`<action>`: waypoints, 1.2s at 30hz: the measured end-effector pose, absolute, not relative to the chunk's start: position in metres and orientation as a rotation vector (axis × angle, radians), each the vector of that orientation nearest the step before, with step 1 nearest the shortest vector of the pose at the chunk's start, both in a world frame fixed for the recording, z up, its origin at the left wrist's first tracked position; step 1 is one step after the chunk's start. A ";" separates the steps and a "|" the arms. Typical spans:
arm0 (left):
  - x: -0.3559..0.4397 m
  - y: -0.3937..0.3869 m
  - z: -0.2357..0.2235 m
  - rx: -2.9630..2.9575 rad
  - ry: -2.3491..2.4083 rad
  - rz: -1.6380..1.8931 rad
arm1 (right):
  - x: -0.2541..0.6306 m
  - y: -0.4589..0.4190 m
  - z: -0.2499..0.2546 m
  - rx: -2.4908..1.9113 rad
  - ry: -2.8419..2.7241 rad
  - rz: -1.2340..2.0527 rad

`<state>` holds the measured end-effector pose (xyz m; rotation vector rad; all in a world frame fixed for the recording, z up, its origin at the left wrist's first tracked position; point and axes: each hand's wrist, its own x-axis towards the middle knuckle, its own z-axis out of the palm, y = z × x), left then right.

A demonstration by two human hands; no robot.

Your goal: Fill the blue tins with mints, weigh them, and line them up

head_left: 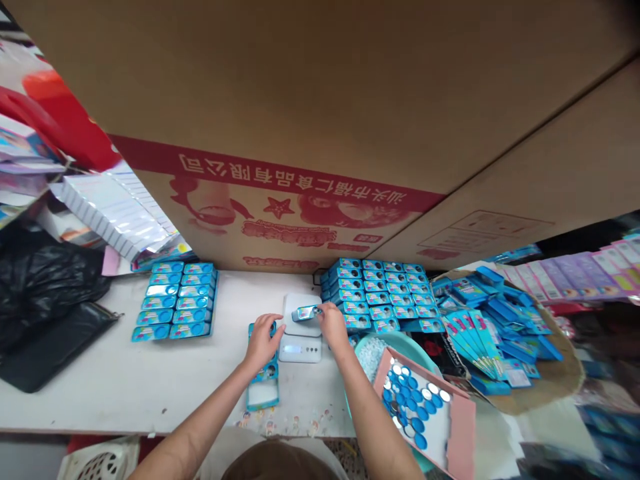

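"Spot any brown?"
"At twelve, on the carton [310, 80], banded in dark red."
"And blue?"
"On boxes [194, 301] at eight and four, on some discs [420, 441] at five; pink on the tray [463, 427] there."
"Black?"
"On the bag [50, 267] at nine."

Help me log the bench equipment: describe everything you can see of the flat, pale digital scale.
The flat, pale, plastic-looking digital scale lies on the white tabletop. Its larger platform is on the far side; the near panel has an unreadable bluish display at left and small dark buttons at right. The right hand holds a small blue rectangular box over the platform; whether the box touches it is unclear.
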<state>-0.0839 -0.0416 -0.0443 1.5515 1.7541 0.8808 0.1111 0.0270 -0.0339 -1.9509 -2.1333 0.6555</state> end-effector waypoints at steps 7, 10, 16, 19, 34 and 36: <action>-0.079 -0.039 -0.046 1.575 1.764 0.843 | 0.119 0.011 -0.026 -1.826 -1.956 0.669; -0.078 -0.036 -0.044 1.592 1.771 0.826 | 0.128 -0.007 -0.014 -1.715 -1.862 0.646; -0.076 -0.026 -0.040 1.637 1.786 0.777 | 0.164 -0.069 -0.006 -1.675 -1.662 0.617; -0.072 -0.021 -0.037 1.699 1.783 0.734 | 0.187 -0.103 -0.015 -1.733 -1.591 0.587; -0.004 0.005 -0.015 2.178 1.666 0.339 | 0.223 -0.175 -0.025 -1.842 -1.405 0.579; -0.013 -0.024 0.001 2.217 1.628 0.399 | 0.226 -0.178 -0.025 -1.834 -1.387 0.565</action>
